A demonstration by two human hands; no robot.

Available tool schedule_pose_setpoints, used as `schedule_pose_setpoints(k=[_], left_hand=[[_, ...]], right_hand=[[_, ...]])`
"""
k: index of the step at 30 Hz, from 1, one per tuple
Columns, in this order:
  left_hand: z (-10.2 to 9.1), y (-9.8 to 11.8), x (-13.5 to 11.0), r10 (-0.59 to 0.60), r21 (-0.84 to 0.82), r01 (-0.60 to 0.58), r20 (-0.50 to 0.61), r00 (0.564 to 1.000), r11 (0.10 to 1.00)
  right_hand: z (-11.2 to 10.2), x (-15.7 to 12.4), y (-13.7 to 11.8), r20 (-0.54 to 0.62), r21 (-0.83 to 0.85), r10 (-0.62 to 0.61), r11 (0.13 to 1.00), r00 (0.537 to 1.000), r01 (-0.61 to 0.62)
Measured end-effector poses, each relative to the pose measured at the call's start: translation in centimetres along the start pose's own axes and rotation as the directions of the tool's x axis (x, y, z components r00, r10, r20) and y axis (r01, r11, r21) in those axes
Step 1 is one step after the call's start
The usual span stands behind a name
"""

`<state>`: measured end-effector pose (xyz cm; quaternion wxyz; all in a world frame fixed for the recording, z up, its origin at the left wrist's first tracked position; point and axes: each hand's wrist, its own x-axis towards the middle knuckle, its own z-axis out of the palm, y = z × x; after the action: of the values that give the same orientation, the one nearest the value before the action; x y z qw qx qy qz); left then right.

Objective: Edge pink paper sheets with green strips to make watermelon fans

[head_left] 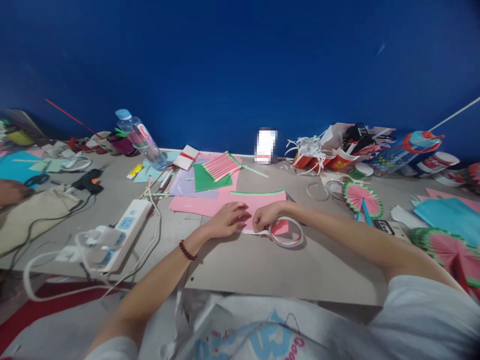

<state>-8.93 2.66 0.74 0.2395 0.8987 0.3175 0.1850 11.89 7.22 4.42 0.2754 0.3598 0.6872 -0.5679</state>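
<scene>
A sheet of pink paper [268, 200] with a green strip along its far edge lies on the table in front of me. My left hand [229, 220] rests on its near part, fingers spread and slightly bent. Close beside it, my right hand [267, 216] is closed at the paper's near edge, gripping a roll of double-sided tape [287, 245] by its white strip. The strip runs along that edge; the roll stands partly over the paper's right corner. Just beyond lies a pleated pink paper piece [223, 167] on green paper [206, 181].
A power strip [131, 225] with cables, a tilted plastic bottle [144, 142] and a glue gun [89, 181] are on the left. Right are cups of scraps [303, 159], paper fans [363, 200] and blue paper [450, 217]. Another person's hand [15, 192] shows far left.
</scene>
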Motion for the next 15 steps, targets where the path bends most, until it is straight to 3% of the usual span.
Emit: schedule_pose_setpoints(k=[15], left_hand=[[0.31,-0.02,-0.14,0.013,0.045,-0.012,-0.028,1.0,0.999]], right_hand=[[-0.14,-0.15,-0.26,0.005,-0.039,-0.003,0.999,1.0,0.003]])
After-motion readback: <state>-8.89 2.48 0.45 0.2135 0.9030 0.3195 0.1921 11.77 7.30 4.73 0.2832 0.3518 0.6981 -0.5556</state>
